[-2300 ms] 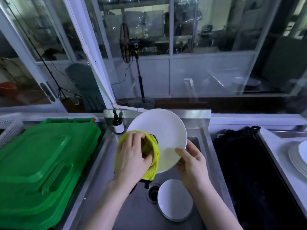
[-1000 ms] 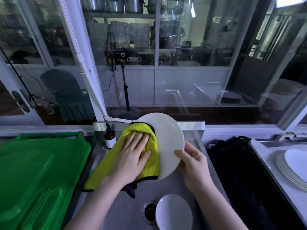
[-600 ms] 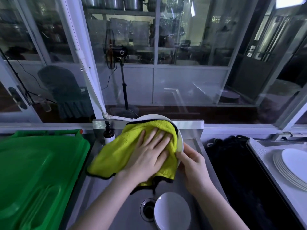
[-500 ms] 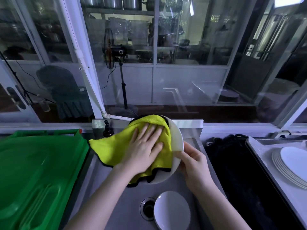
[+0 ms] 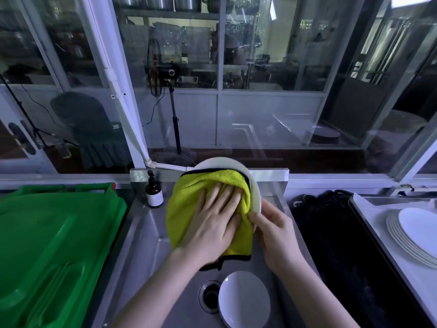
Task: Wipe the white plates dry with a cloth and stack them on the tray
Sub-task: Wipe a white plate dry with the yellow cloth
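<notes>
Over the steel sink (image 5: 142,233) I hold a white plate (image 5: 255,195) up on edge; only its top and right rim show. A yellow cloth (image 5: 186,209) with a dark hem covers most of its face. My left hand (image 5: 212,226) presses flat on the cloth with straight fingers. My right hand (image 5: 274,233) grips the plate's lower right rim, thumb in front. A second white plate (image 5: 244,301) lies in the sink beside the drain (image 5: 209,297). A stack of white plates (image 5: 416,233) rests on the tray (image 5: 369,209) at the right.
A green plastic crate lid (image 5: 52,245) fills the left counter. A small brown pump bottle (image 5: 154,192) stands at the sink's back left corner. A dark black mass (image 5: 343,245) lies between sink and tray. Glass windows rise behind the sink.
My left hand has slid the cloth rightward across the plate's face until it covers almost all of it. The cloth's loose left end has drawn in. My right hand keeps its hold on the rim.
</notes>
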Action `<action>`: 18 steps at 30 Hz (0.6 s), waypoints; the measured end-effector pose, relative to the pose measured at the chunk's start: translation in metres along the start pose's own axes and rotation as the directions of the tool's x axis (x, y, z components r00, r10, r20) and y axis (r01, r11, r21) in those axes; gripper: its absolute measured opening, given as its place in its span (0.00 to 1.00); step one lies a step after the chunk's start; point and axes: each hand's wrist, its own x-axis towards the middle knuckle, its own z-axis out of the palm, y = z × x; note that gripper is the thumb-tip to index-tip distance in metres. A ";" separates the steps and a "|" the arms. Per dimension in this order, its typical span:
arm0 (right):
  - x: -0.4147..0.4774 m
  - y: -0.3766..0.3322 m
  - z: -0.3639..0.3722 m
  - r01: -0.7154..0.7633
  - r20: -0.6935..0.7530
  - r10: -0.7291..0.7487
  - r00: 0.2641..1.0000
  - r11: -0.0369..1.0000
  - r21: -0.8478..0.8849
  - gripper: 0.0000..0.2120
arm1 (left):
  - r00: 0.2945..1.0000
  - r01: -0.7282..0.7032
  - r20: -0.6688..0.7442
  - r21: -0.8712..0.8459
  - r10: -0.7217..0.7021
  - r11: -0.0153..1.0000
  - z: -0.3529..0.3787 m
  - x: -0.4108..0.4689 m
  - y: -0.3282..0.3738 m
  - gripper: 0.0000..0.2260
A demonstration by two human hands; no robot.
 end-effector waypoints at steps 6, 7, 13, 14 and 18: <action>-0.002 -0.003 -0.008 -0.022 -0.057 0.022 0.998 1.000 0.014 0.18 | 0.967 0.201 0.141 0.090 -0.212 0.975 -0.002 0.016 -0.033 0.28; 0.000 -0.007 -0.011 0.003 -0.076 -0.001 0.997 1.000 0.021 0.18 | 0.952 0.260 0.148 0.080 -0.269 0.962 0.000 0.011 -0.038 0.27; 0.007 -0.015 -0.014 0.060 -0.092 -0.058 0.994 0.998 0.013 0.22 | 0.975 0.190 0.134 -0.105 -0.176 0.976 0.018 -0.032 -0.003 0.29; 0.006 -0.012 -0.014 0.055 -0.084 -0.055 0.995 0.998 0.007 0.22 | 0.987 0.134 0.106 -0.134 -0.120 0.982 0.021 -0.035 0.005 0.27; 0.001 -0.002 -0.013 0.027 -0.026 -0.027 0.999 1.000 -0.010 0.19 | 0.996 0.072 0.056 -0.086 -0.067 0.994 0.024 -0.021 0.007 0.26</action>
